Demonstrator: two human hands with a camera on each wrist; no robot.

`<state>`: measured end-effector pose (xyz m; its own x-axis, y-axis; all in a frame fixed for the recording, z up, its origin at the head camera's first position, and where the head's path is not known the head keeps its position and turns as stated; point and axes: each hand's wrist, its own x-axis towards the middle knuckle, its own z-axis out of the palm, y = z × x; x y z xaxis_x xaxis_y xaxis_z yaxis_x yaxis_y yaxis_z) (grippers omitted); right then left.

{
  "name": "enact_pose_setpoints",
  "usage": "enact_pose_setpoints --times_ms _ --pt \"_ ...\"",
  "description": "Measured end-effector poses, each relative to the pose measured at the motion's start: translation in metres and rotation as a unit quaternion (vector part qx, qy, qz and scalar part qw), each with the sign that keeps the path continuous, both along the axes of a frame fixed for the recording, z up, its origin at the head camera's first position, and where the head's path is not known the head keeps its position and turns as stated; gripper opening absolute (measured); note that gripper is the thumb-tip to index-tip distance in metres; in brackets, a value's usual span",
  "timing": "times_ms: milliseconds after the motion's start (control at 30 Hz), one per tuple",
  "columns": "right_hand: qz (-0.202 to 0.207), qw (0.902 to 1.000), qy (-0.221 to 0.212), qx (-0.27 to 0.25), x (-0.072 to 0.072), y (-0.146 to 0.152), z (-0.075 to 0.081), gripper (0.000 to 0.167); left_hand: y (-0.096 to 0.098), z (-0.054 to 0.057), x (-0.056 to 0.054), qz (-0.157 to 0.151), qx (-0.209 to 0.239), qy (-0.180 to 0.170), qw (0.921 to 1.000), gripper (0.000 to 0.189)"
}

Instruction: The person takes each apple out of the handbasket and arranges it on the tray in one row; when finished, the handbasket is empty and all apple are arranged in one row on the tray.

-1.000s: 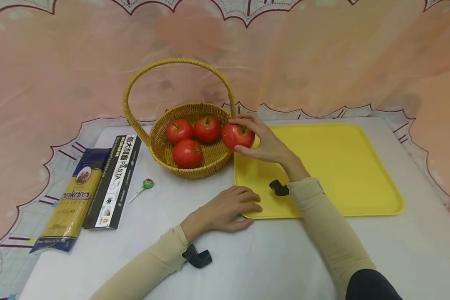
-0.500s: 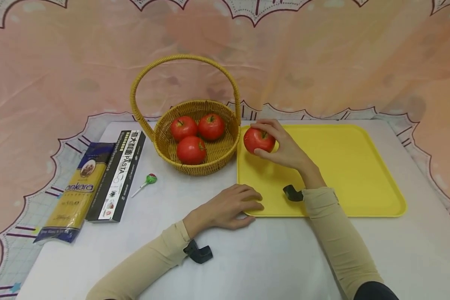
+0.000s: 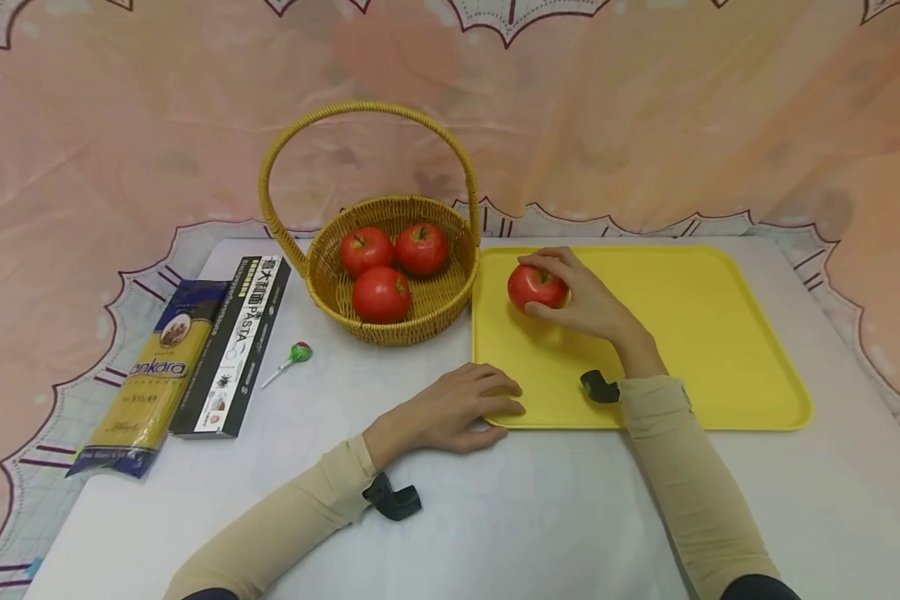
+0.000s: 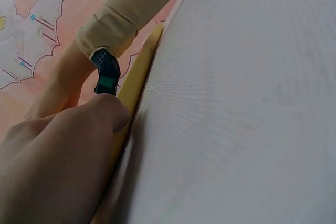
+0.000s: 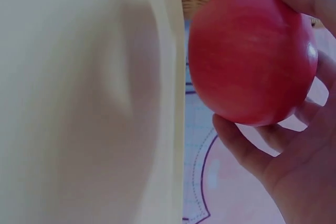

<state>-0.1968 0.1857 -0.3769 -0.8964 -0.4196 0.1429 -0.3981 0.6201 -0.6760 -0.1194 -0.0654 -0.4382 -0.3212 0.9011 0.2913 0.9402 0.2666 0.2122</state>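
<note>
A red apple is held in my right hand, thumb on one side and fingers on the other, over the left part of the yellow tray. In the right wrist view the apple shows apart from the tray's surface, with a shadow cast on it. My left hand rests at the tray's near left corner, fingers spread over the rim. Left of the tray stands a wicker basket with a tall hoop handle. Inside it sit three red apples.
A black pasta box and a yellow-and-blue pasta packet lie side by side at the left of the white table. A green lollipop lies between the box and the basket. A patterned cloth hangs behind.
My right hand has carried the apple rightward from the basket's rim to over the tray, and lower in the last half second. The left hand stays at the tray corner.
</note>
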Motion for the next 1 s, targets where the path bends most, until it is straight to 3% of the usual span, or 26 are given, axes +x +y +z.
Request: enact_pose_setpoints --times_ms 433,1000 --pt "-0.013 0.9974 -0.064 0.030 0.003 0.014 -0.005 0.063 -0.003 -0.001 0.002 -0.002 0.008 -0.005 1.0000 0.030" --pt "-0.012 0.9932 -0.104 0.050 0.004 0.026 -0.003 0.066 0.001 -0.001 0.002 -0.005 0.019 0.001 0.9998 0.029"
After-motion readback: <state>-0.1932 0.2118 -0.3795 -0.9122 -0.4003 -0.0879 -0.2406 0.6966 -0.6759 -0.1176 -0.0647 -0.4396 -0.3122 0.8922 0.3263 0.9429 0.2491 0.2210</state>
